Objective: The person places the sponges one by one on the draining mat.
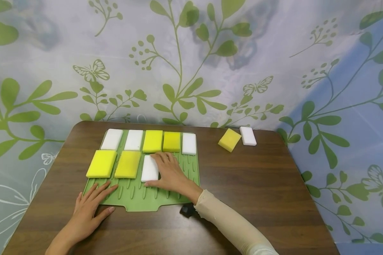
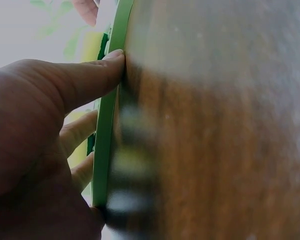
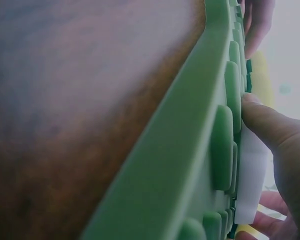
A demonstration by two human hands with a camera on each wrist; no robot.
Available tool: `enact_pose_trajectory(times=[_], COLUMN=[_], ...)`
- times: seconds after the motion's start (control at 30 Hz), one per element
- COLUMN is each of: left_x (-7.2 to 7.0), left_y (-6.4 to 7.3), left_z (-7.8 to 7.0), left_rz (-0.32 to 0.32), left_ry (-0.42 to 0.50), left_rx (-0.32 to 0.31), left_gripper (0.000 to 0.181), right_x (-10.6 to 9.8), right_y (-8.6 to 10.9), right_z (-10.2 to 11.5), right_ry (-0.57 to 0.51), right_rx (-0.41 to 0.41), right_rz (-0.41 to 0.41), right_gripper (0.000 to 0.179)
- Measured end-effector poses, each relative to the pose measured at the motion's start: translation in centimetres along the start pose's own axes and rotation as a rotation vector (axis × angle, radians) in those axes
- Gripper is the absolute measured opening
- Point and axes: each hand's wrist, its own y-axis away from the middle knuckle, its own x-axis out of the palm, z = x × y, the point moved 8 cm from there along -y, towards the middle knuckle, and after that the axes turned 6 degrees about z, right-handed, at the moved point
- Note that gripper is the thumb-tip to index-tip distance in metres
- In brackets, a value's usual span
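Observation:
A green ridged drying mat (image 1: 143, 202) lies on the table with white and yellow sponges in two rows. My right hand (image 1: 172, 175) grips a white sponge (image 1: 150, 169) in the front row, thumb at its near end and fingers at its far end. In the right wrist view that white sponge (image 3: 251, 172) lies flat against the mat's ridges. My left hand (image 1: 89, 212) rests at the mat's near left corner with fingers spread, close to a yellow sponge (image 1: 101, 164). Another yellow sponge (image 1: 127, 164) sits between the two hands.
At the table's back right lie a loose yellow sponge (image 1: 229, 140) and a white sponge (image 1: 248, 136), side by side. A small black object (image 1: 187, 210) is under the right forearm, by the mat's near edge. Behind the table hangs a leaf-patterned backdrop (image 1: 191, 63).

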Motion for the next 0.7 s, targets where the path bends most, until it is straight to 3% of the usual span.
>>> enact_pose_trajectory(times=[0.7], left_x=[-0.07], left_y=[-0.05], left_z=[-0.24], left_rz=[0.005], left_ry=[0.004], left_rx=[-0.005], left_gripper=[0.069], right_x=[-0.11], right_y=[0.19], right_z=[-0.03], right_ry=[-0.018], right_rx=[-0.01], right_rz=[-0.021], right_gripper=[0.109])
